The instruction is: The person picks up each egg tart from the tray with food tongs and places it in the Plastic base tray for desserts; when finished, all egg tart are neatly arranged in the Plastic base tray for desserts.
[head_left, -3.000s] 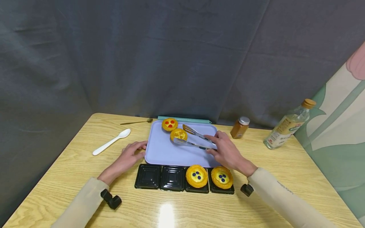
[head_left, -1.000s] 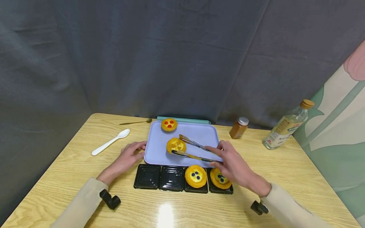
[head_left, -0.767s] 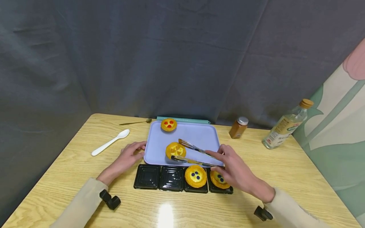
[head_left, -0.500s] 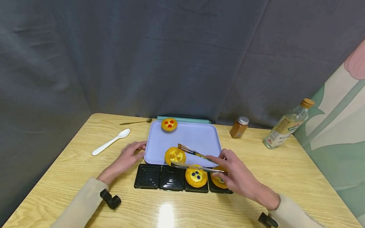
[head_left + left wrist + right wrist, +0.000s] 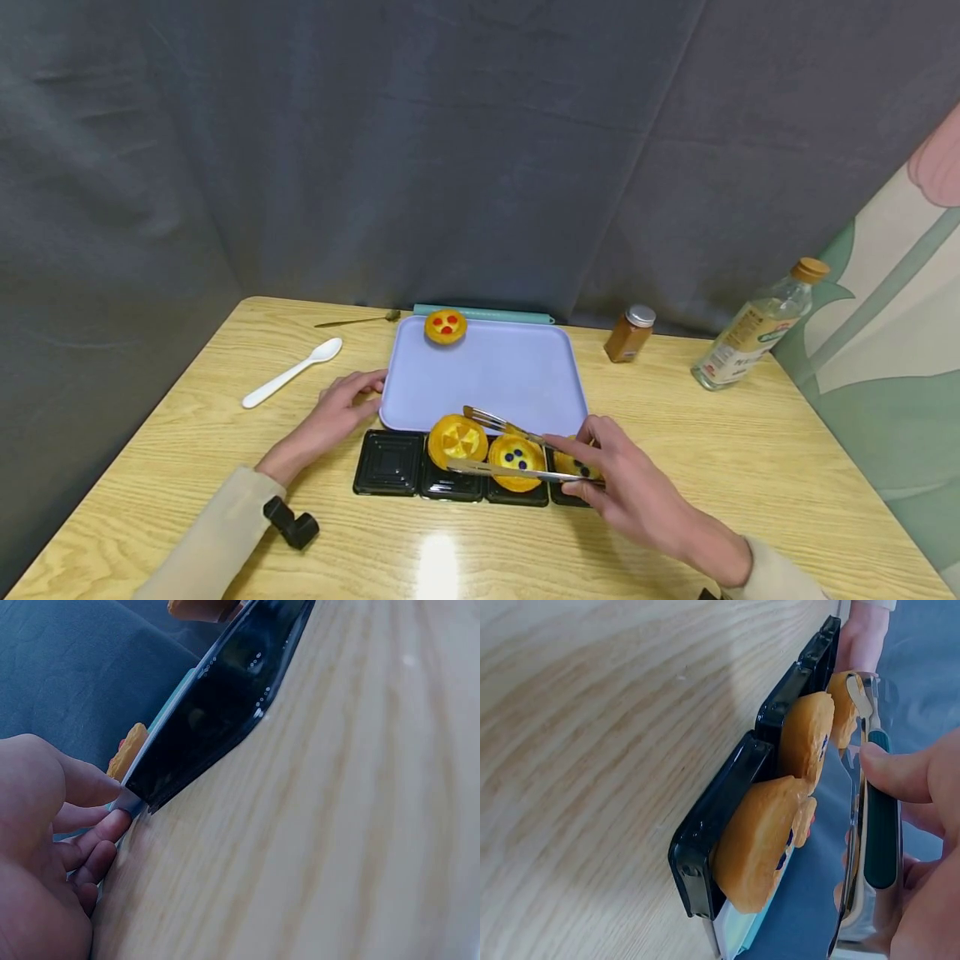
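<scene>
My right hand (image 5: pixel 637 492) holds metal tongs (image 5: pixel 883 817) with dark green grips. Between the tips of the tongs is an egg tart with orange wedge topping (image 5: pixel 458 439), over the second black square holder (image 5: pixel 450 487) from the left. Two blueberry tarts (image 5: pixel 516 462) sit in the right-hand holders, the rightmost partly hidden by my right hand. The leftmost holder (image 5: pixel 388 462) has nothing in it. My left hand (image 5: pixel 345 408) pinches the left edge of the lilac tray (image 5: pixel 495 375); thumb and fingertips meet its corner in the left wrist view. A red-dotted tart (image 5: pixel 446 327) lies on the tray.
A white spoon (image 5: pixel 292 373) and a thin dark utensil (image 5: pixel 358 319) lie on the left. Behind the tray is a teal bar (image 5: pixel 487 315). A brown jar (image 5: pixel 628 335) and a clear bottle (image 5: pixel 757 325) stand at right, before a dark curtain (image 5: pixel 450 150).
My right hand has brought the tongs and orange-topped tart from the tray toward me, over the second holder. The left hand stays at the tray's edge.
</scene>
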Demonstrator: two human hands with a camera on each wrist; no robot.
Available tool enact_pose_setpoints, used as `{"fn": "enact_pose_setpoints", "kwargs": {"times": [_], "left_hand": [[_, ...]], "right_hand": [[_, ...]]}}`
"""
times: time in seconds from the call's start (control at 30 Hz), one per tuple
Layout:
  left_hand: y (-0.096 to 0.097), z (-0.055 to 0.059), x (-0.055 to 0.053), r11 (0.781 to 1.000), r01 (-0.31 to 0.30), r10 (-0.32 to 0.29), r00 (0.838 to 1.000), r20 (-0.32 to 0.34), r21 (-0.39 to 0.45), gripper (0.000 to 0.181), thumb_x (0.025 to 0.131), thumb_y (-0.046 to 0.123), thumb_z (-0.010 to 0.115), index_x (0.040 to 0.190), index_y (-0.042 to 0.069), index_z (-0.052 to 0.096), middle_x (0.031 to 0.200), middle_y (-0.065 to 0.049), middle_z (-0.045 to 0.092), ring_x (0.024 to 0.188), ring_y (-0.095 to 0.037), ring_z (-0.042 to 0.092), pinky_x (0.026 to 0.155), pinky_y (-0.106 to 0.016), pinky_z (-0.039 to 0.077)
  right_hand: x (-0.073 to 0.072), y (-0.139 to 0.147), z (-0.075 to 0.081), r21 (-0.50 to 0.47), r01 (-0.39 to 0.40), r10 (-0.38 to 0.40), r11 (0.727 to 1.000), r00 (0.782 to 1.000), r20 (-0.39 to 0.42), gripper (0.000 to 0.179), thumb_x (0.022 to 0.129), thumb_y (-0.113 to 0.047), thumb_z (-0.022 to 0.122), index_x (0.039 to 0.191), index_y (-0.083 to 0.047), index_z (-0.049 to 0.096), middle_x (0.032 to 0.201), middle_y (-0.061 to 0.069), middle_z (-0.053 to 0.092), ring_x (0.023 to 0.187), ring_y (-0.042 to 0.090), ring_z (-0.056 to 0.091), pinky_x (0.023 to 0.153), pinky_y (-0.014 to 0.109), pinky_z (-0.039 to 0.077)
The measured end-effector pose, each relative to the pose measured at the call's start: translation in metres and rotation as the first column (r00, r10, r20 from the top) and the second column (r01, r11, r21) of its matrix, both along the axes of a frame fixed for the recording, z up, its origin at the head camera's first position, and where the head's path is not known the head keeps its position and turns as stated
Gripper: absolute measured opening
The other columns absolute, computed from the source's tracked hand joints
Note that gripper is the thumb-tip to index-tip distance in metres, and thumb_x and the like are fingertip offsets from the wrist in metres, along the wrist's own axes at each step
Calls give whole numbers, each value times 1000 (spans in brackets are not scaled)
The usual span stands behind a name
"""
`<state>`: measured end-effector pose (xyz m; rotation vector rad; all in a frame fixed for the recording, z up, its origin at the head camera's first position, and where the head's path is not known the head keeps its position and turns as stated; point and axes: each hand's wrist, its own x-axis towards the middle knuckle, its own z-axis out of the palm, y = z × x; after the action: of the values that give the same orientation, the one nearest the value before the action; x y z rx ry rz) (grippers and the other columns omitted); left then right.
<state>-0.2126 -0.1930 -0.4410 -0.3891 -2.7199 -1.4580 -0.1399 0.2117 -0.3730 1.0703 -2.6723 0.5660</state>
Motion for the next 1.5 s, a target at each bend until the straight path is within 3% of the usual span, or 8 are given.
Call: {"fn": "enact_pose_setpoints", "kwargs": {"times": [0.27,0.77,1.2,1.5], "left_hand": [[0,0,0,1000,-3,3,1000,6,9,49,100,15,61,146,0,51,121,-8,60,122,-35,46,104,-59,17],[3,3,0,1000,-1,1,1000,-1,-11,49,101,18,61,146,0,51,121,-8,61,121,-34,47,104,-58,18],[1,1,0,1000,-7,7,1000,2,-9,50,101,17,62,146,0,51,122,-8,60,123,-35,46,103,-58,19],[0,0,0,1000,-6,6,1000,-1,-6,49,100,16,61,146,1,51,121,-8,61,123,-35,46,103,-59,19]], "right_hand": [[4,-1,-4,7,-31,31,999,999,-26,62,76,-8,88,135,-17,68,97,-5,47,96,13,42,72,23,40],[4,1,-9,34,-20,20,999,1000,-10,63,77,-11,88,136,-19,67,97,-8,45,98,12,41,73,23,39],[5,1,-7,70,-2,1,998,1000,13,68,76,-13,90,138,-22,65,100,-8,46,98,11,42,74,25,41],[4,5,0,39,-1,1,999,1000,4,66,77,-16,89,138,-23,64,105,-6,50,98,9,42,74,24,41]]}}
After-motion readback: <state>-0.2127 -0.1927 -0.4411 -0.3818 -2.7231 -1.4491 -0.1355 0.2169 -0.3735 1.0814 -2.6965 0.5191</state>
